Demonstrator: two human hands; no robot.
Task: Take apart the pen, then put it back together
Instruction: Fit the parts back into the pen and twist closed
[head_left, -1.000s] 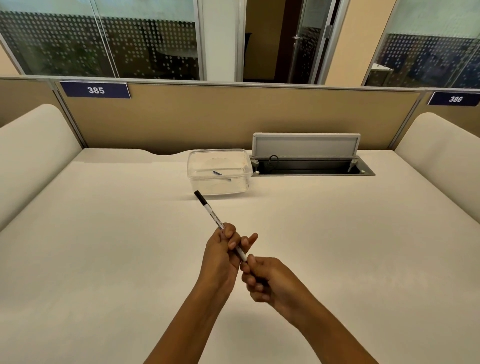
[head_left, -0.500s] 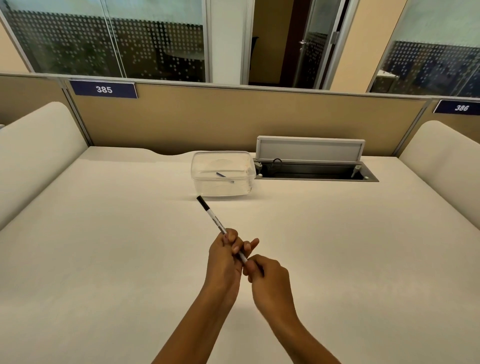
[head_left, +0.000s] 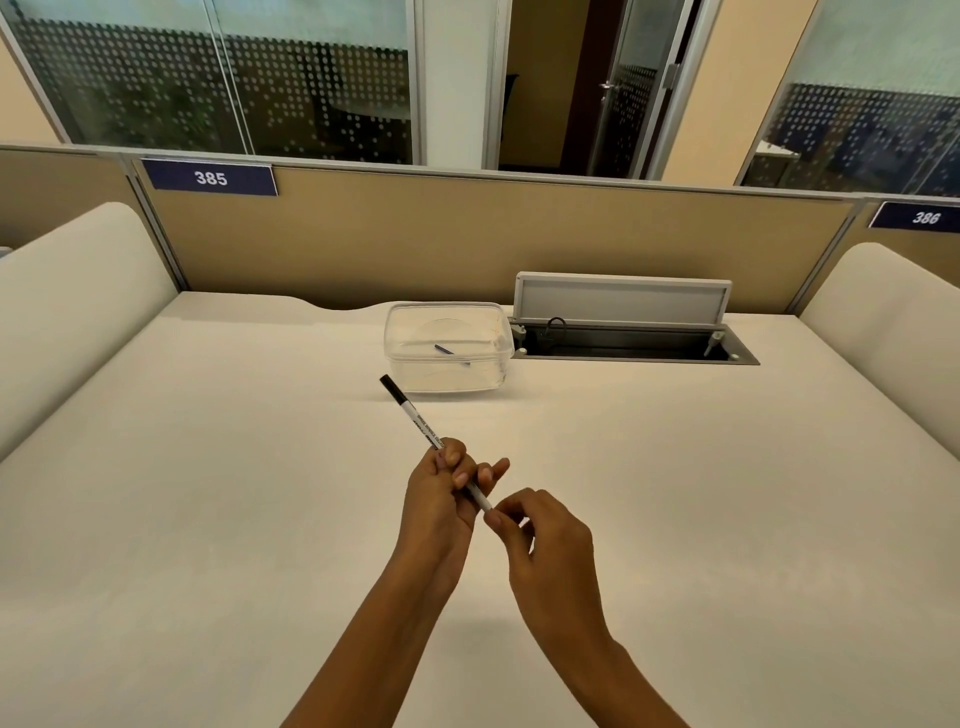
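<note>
A slim white pen (head_left: 415, 418) with a black cap at its far end slants up and to the left above the desk. My left hand (head_left: 441, 499) is wrapped around the pen's lower half. My right hand (head_left: 540, 535) sits just right of it, thumb and forefinger pinching the pen's near tip. That tip is hidden by the fingers, so I cannot tell whether a part has come loose.
A clear plastic box (head_left: 448, 347) holding a small dark pen part stands behind the hands. To its right an open cable hatch (head_left: 628, 332) is sunk in the desk (head_left: 208, 493). A beige partition (head_left: 467, 239) closes the back; padded dividers flank both sides.
My right hand has loosened from a closed fist over the pen's near end to a fingertip pinch and shifted slightly right. The pen and left hand hold nearly the same pose.
</note>
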